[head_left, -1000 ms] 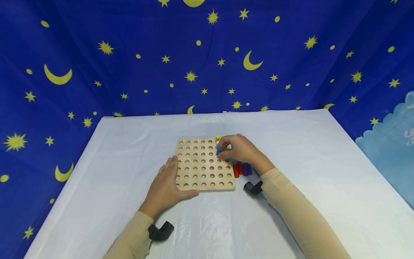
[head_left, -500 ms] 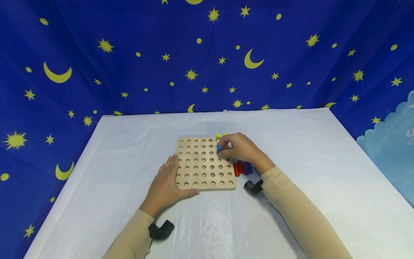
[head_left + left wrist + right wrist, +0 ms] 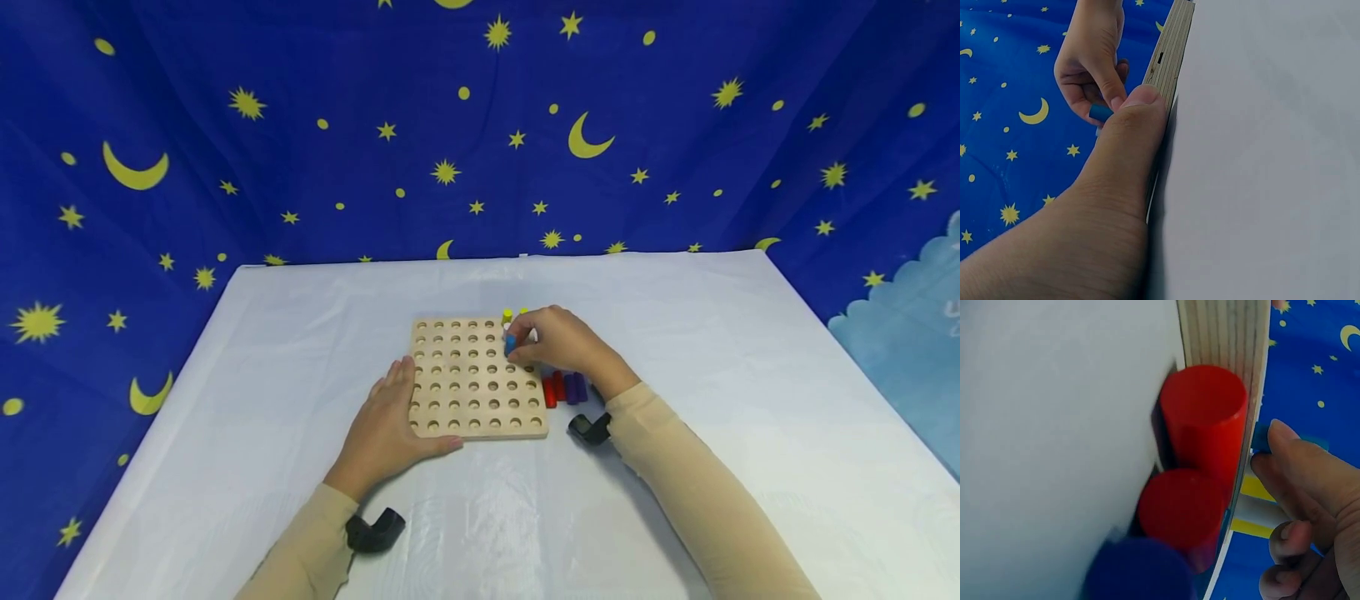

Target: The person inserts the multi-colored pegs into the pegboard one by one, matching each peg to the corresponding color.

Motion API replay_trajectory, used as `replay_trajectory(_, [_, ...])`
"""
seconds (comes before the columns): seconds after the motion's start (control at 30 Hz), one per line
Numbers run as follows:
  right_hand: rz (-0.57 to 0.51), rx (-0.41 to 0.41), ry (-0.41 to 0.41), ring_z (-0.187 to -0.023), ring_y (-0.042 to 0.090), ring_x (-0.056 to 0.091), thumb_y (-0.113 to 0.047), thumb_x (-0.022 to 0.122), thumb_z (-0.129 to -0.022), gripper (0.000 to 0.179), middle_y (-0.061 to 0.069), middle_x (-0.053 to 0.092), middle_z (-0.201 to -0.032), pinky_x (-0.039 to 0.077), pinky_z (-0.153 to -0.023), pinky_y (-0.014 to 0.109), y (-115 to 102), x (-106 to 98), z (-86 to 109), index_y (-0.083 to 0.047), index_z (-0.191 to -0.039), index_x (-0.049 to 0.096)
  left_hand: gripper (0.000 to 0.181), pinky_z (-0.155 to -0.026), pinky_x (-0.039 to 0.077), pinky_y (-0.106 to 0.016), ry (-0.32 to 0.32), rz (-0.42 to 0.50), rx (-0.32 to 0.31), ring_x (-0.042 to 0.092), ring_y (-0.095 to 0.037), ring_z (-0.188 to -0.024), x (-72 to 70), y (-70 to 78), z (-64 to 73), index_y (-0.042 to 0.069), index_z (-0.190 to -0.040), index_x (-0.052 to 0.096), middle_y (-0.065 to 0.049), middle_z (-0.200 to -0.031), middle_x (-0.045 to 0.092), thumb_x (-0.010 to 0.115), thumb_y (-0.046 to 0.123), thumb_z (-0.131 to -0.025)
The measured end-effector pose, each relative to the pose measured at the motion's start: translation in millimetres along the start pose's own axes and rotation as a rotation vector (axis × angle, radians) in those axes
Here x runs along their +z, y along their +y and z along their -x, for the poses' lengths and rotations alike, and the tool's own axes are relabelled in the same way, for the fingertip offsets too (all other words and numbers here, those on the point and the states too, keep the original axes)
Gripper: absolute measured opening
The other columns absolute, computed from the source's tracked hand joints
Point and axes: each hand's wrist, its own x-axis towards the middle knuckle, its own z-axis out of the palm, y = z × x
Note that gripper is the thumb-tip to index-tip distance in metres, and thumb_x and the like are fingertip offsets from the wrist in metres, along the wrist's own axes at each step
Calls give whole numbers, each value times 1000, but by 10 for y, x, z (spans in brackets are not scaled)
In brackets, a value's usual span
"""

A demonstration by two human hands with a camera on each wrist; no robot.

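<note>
A square wooden pegboard with rows of round holes lies on the table. My left hand rests at its near left corner, fairly straight fingers along the left side and thumb along the front edge. Over the board's far right part, my right hand pinches a blue peg between thumb and index finger. The left wrist view shows this blue peg slanted in the pinch. Whether its lower end touches a hole cannot be told. Yellow pegs stand by the far right corner, partly behind the hand.
Red pegs and purple pegs lie against the board's right side, under the right forearm. Near them is the black wrist mount. White cloth covers the table, and a blue star-patterned curtain hangs behind.
The head view has shifted slightly. My right hand keeps its pinch, and a bit more of the blue peg shows between the fingers. The left hand stays on the board.
</note>
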Motion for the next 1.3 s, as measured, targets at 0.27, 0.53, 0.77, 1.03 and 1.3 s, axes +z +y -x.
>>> replay_trajectory(0.27, [59, 9, 20, -80, 12, 64, -28, 81, -84, 15, -10, 74, -89, 53, -80, 35, -33, -21, 14, -21, -96, 76, 148, -128, 14, -45, -5, -8, 3, 13, -31, -155, 19, 7, -11, -2, -158, 7, -17, -166, 13, 64, 91, -58])
replay_trajectory(0.53, [76, 15, 0, -87, 12, 67, -23, 81, -83, 16, -6, 75, -93, 56, -82, 35, -50, -30, 26, -19, -98, 77, 147, -128, 14, -45, -5, -2, 2, 13, -31, -155, 15, 28, -11, -1, -158, 7, -16, -166, 13, 67, 89, -58])
replay_trajectory(0.77, [33, 4, -10, -91, 13, 67, -22, 81, -84, 21, -6, 75, -100, 56, -85, 35, -22, -38, 56, -17, -105, 77, 147, -127, 14, -46, -9, 3, 3, 13, -31, -155, 17, 39, -7, -2, -158, 7, -17, -166, 13, 68, 87, -59])
replay_trajectory(1.03, [-6, 12, 26, -84, 17, 63, -23, 78, -87, 18, -6, 75, -105, 54, -74, 33, 107, -233, 215, -21, -105, 77, 147, -127, 13, -47, -2, -1, 0, 13, -32, -155, 11, 36, 3, -2, -158, 7, -18, -166, 13, 69, 87, -59])
replay_trajectory(1.3, [48, 56, -65, -97, 17, 65, -21, 80, -85, 28, -3, 74, -112, 56, -88, 39, 327, -279, 330, -20, -113, 74, 147, -127, 14, -47, 3, -9, -1, 13, -32, -155, 9, 16, 5, -2, -158, 8, -17, -166, 12, 67, 89, -58])
